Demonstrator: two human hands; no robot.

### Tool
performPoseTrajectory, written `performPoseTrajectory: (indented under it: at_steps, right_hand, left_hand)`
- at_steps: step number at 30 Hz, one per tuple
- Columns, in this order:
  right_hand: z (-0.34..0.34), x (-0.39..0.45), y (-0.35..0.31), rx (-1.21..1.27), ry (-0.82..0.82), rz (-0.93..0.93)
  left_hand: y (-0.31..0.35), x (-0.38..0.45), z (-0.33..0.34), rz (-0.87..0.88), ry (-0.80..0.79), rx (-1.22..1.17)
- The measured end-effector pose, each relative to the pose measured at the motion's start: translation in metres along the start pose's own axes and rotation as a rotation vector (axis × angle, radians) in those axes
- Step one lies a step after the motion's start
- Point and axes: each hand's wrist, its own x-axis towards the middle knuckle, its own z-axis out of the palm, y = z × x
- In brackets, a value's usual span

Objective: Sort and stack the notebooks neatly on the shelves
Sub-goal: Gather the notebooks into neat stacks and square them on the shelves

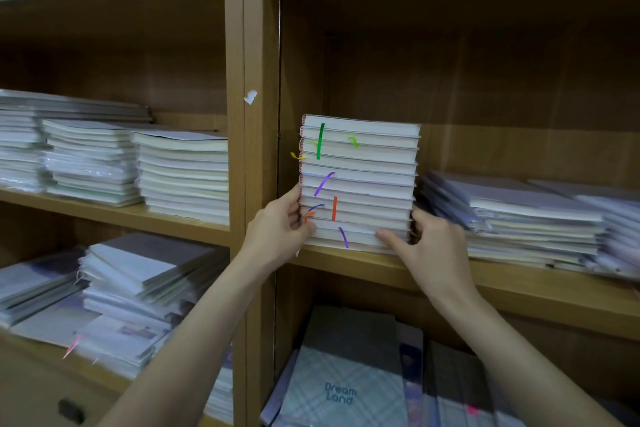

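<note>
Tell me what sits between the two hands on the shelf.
The lower part of the tall notebook stack, gripped by the left hand and right hand, per the head view.

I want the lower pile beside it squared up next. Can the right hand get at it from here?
Probably yes: the right hand sits at the tall stack's right edge, and the lower pile lies just beyond with its front open.

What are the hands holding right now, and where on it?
Both hands grip the stack of notebooks near its bottom: the left hand at the lower left edge, the right hand at the lower right corner.
</note>
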Motion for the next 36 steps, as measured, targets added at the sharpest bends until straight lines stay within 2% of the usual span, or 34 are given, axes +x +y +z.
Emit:
performPoseTrajectory:
  at_steps: [2,5,8,15,21,26,32,36]
  right_hand:
    - [-0.007,0.001,-0.001,0.065,-0.065,0.022]
    - [-0.017,0.006,-0.001,0.086,-0.318,0.085]
    - [-0.02,0.017,-0.003,0.076,-0.477,0.142]
    - [-0.009,0.018,-0.011,-0.054,-0.413,0.141]
    - [0.013,0.02,-0.033,-0.154,-0.367,0.185]
    - [0.028,0.027,-0.049,-0.128,-0.363,0.222]
    - [0.019,0.032,-0.03,-0.074,-0.405,0.193]
    - [0.022,0.04,-0.028,-0.106,-0.407,0.188]
  left_hand:
    - [-0.001,-0.002,0.003,0.036,-0.006,0.096]
    - [-0.002,-0.015,0.013,0.061,-0.007,0.281]
    - [-0.003,-0.019,0.019,0.053,0.108,0.349]
    - [-0.006,-0.016,0.018,0.003,0.263,0.344]
    - [-0.015,-0.032,0.011,0.083,0.396,0.51]
    - [-0.019,-0.034,0.015,0.118,0.283,0.608]
    - [-0.004,-0.033,0.017,0.041,-0.015,0.757]
    - [0.0,-0.024,0.014,0.008,-0.134,0.792]
